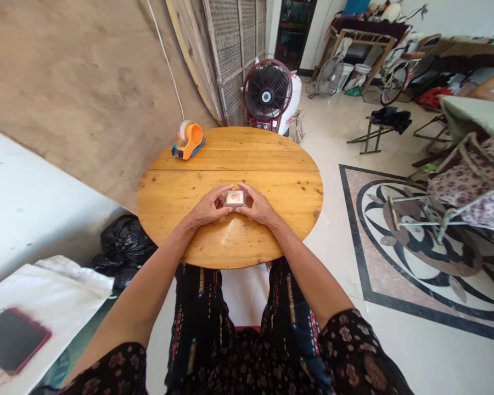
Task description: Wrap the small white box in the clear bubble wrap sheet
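A small box-shaped pack (235,198) with a whitish, red-printed top sits near the middle of the round wooden table (214,240). On its left side, my left hand (210,206) curls its fingers and thumb around it. From the right, my right hand (256,204) grips it the same way. Both forearms rest across the table's near edge. Most of the pack's sides are hidden by my fingers, and its print is too small to read. Toward the table's far left stands an orange tape dispenser (192,141) with a roll of tape.
A dark red electric fan (267,93) stands beyond the table. On the left are a black plastic bag (127,244) and a white sack with a dark red-edged pad (14,339). To the right are a folding stool (379,125), a patterned cloth chair and a person's arm (488,88).
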